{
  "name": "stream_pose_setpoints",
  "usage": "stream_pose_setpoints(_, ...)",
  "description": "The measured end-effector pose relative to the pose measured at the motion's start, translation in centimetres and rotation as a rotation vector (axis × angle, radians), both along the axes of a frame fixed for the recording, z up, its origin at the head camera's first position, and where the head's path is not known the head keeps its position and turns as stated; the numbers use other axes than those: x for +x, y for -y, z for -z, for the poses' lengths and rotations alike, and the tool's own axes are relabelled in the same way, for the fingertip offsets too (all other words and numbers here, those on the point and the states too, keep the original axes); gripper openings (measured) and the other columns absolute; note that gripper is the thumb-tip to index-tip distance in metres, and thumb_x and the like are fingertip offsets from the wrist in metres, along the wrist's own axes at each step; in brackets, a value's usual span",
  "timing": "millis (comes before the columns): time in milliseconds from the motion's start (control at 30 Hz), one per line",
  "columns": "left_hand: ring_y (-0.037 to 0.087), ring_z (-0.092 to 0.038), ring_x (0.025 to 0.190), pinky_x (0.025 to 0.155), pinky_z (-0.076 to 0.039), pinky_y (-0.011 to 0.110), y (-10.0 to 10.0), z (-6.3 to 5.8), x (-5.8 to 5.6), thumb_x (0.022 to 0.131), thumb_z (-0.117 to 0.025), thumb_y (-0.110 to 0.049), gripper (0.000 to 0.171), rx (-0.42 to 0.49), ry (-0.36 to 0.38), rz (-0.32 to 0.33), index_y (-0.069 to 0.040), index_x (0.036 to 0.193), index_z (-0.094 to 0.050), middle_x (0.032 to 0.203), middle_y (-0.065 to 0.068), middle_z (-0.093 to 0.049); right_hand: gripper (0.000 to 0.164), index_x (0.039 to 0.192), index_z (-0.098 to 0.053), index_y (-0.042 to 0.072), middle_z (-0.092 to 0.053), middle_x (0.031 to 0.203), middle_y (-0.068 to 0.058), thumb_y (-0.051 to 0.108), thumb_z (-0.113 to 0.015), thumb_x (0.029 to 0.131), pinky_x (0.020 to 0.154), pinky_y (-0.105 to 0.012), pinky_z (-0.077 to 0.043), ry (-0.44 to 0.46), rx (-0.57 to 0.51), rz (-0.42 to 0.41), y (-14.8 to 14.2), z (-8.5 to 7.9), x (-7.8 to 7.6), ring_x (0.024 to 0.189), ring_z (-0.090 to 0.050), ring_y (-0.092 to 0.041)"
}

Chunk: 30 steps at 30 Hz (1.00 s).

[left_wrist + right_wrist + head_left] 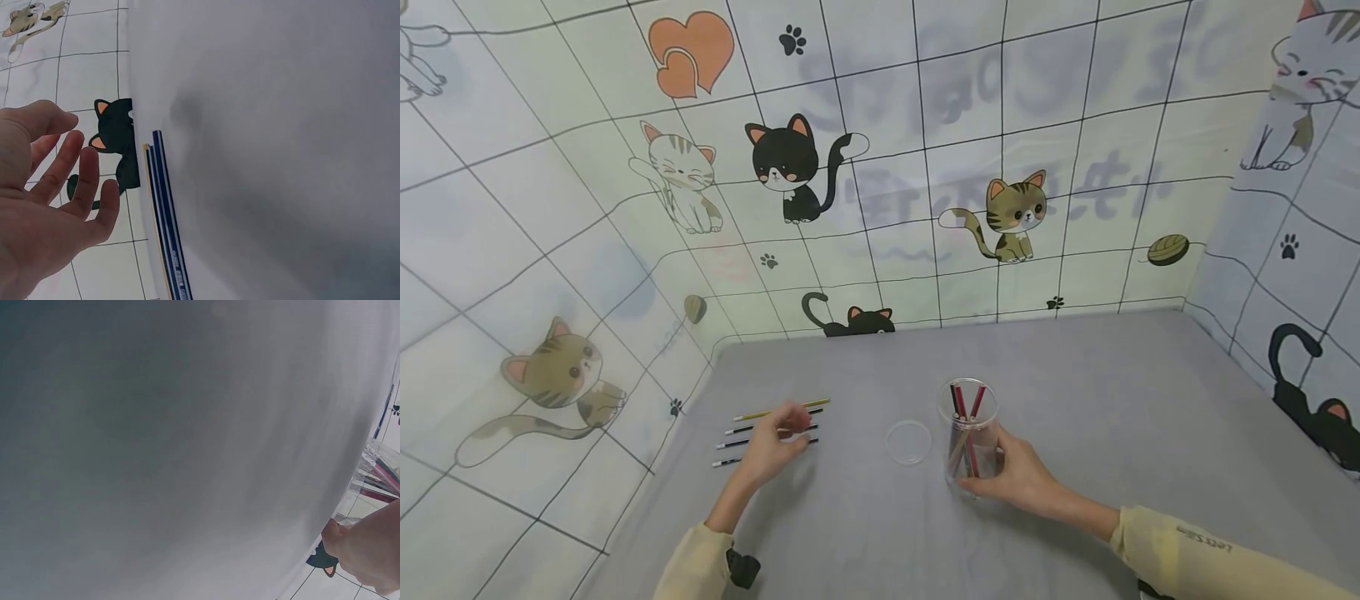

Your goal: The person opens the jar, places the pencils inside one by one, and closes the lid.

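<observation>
My left hand (771,446) hovers over a row of pencils on the left of the table, its fingers loosely bent with nothing between them. One is a yellow pencil (751,417); the others are dark pencils (733,444) with pale ends. In the left wrist view the dark blue pencils (165,206) lie side by side, beyond the fingers. On the right, my right hand (1021,477) grips a clear jar (953,467) low on its side, thumb in front. Red and black pencils (976,402) lean inside the upright jar. A clear round lid (908,442) lies left of the jar.
A grey cloth (1097,400) covers the table. White sheets with printed cats (1017,212) and grid lines stand along its back and both sides. A black strap piece (743,569) shows at the left sleeve.
</observation>
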<state>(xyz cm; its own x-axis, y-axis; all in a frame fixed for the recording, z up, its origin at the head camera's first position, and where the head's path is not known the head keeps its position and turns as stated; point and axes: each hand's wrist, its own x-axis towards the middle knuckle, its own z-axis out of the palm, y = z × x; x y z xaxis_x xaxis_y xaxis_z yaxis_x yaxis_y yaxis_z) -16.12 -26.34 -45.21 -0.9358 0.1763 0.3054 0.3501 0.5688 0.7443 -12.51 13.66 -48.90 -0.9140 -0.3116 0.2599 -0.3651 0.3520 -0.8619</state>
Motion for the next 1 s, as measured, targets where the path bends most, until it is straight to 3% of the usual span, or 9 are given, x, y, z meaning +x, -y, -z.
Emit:
stream_pose_setpoints(333, 0.031, -0.064, 0.097, 0.088, -0.049, 0.056, 1.3, 1.2, -0.8, 0.081, -0.071, 0.013, 0.027, -0.023, 0.055, -0.046, 0.002, 0.105, -0.065, 0.1, 0.01, -0.067, 0.068, 0.125, -0.057, 0.006, -0.066, 0.12, -0.007, 0.023, -0.092, 0.07, 0.094, -0.055, -0.049, 0.002, 0.01, 0.009, 0.1, -0.1, 0.0, 0.112, -0.061, -0.032)
stream_pose_setpoints(567, 0.029, -0.064, 0.096, 0.088, -0.05, 0.052, 1.8, 1.6, -1.1, 0.082, -0.072, 0.011, 0.025, -0.037, 0.087, -0.046, 0.001, 0.103, -0.066, 0.098, 0.007, -0.066, 0.069, 0.127, -0.056, 0.006, -0.066, 0.121, -0.007, 0.024, -0.092, 0.071, 0.094, -0.056, -0.049, 0.002, 0.008, 0.003, 0.0, 0.0, -0.1, 0.112, -0.061, -0.03)
stream_pose_setpoints(833, 0.024, -0.063, 0.09, 0.08, -0.051, 0.04, 2.1, 2.2, -1.3, 0.081, -0.074, 0.009, 0.021, -0.073, 0.106, -0.074, -0.001, 0.099, -0.066, 0.094, 0.005, -0.065, 0.07, 0.128, -0.056, 0.006, -0.066, 0.12, -0.005, 0.024, -0.092, 0.071, 0.093, -0.054, -0.05, -0.024, 0.01, -0.001, 0.0, 0.1, 0.0, 0.109, -0.061, -0.026)
stream_pose_setpoints(1000, 0.023, -0.063, 0.089, 0.079, -0.052, 0.04, 2.2, 2.4, -1.5, 0.08, -0.075, 0.011, 0.023, -0.096, 0.104, -0.083, -0.002, 0.098, -0.067, 0.092, 0.003, -0.065, 0.07, 0.13, -0.056, 0.007, -0.067, 0.12, -0.005, 0.023, -0.091, 0.071, 0.093, -0.056, -0.05, -0.021, 0.022, 0.006, 0.1, 0.0, 0.1, 0.11, -0.061, -0.024)
